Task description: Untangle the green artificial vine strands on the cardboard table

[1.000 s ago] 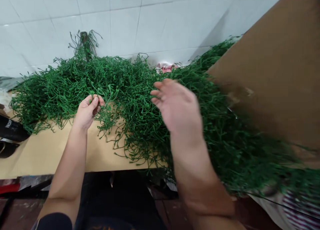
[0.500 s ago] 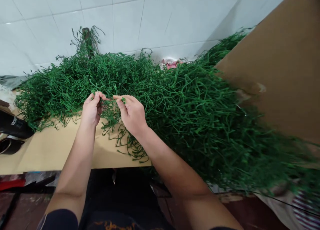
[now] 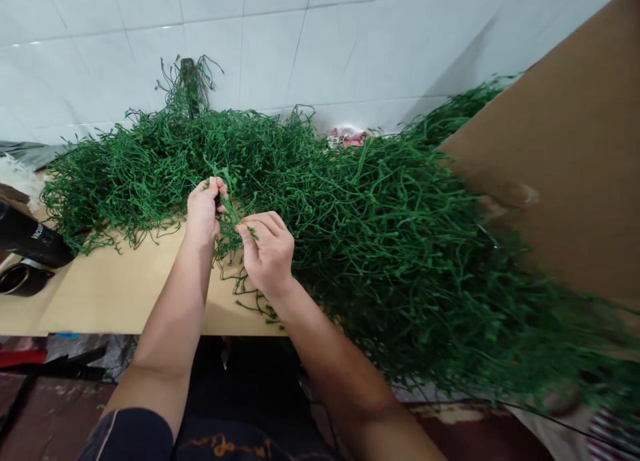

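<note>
Left hand [image 3: 204, 211]: pinches one thin green plastic stem [image 3: 231, 211] at the near edge of the tangled green stem heap [image 3: 380, 214].
Right hand [image 3: 270, 251]: pinches the same stem, just beside.
Bench [image 3: 115, 294]: tan, beneath the heap.

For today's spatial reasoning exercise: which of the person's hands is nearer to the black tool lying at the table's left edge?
Left. The left hand pinches green stems right of the black tool; the right hand is farther right still.

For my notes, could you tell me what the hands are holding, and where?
Both hands pinch one green stem: left hand at its upper end, right hand lower down.
</note>
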The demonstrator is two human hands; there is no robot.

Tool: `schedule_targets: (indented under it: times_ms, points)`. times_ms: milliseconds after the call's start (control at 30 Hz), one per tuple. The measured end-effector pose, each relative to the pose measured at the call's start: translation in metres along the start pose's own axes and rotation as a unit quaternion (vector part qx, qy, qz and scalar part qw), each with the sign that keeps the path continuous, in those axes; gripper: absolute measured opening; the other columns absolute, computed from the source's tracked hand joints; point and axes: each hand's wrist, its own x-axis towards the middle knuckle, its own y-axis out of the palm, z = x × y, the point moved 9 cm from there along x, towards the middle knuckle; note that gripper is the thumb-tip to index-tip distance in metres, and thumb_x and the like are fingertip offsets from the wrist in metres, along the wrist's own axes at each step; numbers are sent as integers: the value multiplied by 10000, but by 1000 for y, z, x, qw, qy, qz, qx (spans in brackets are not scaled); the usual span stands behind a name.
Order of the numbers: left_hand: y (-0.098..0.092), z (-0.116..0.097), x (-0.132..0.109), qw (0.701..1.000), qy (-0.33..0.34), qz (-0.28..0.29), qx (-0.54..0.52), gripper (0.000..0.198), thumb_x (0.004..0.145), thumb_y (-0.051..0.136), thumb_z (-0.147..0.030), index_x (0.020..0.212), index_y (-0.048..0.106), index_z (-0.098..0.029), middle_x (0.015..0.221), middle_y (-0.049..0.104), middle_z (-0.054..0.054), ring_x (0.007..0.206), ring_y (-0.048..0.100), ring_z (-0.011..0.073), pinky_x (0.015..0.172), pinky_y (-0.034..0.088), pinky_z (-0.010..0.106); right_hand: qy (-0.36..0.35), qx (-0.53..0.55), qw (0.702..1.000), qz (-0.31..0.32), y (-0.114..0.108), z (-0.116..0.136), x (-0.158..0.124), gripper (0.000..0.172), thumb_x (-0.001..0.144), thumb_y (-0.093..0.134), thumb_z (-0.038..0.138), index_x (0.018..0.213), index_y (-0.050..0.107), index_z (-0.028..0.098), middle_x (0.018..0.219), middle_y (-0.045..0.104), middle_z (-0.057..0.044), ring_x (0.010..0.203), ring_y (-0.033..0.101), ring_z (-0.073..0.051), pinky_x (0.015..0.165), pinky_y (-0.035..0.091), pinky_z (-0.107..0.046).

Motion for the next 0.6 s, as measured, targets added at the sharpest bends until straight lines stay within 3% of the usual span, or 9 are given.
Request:
schedule_targets:
  times_ms: [133,300,433,500,600]
  points:
    - [5,-1,1,999,2,35,10,237,853,487,-293,672,473,-140,567,422,-61,357,255,-10,335,177,130,175,127,976,-11,0,-38,2,300,901,395,288,705,589,170,737,628,-46,725,566,-120,690,475,-276]
    - [7,5,-13,980,-4,150,127,358,736,587,-477,793,587,-123,603,430,-53,414,267,2,388,205,154,354,277,891,-71,5,-84,7,350,829,467,486,731,580,170,755,641,-26,608,531,-79,542,458,-217]
    - [15,16,-29,934,-1,247,258,331,555,749,-323,773,606,-118,652,502,-39,547,398,43,536,337,186,406,339,845,-79,14,-96,11,403,759,517,564,688,566,170,791,650,-22,619,541,-68,508,451,-191]
    - [17,17,-30,913,28,263,311,233,590,715,-289,690,588,-121,608,467,-49,560,394,58,584,349,209,408,347,841,-69,16,-96,13,436,760,496,592,680,568,169,769,655,-25,606,549,-69,516,459,-198]
    - [15,10,-25,897,106,237,358,200,738,555,-293,617,547,-135,598,471,-36,594,421,84,635,359,228,385,342,857,-38,18,-92,17,461,771,468,609,695,582,168,761,664,-30,621,576,-79,568,484,-219]
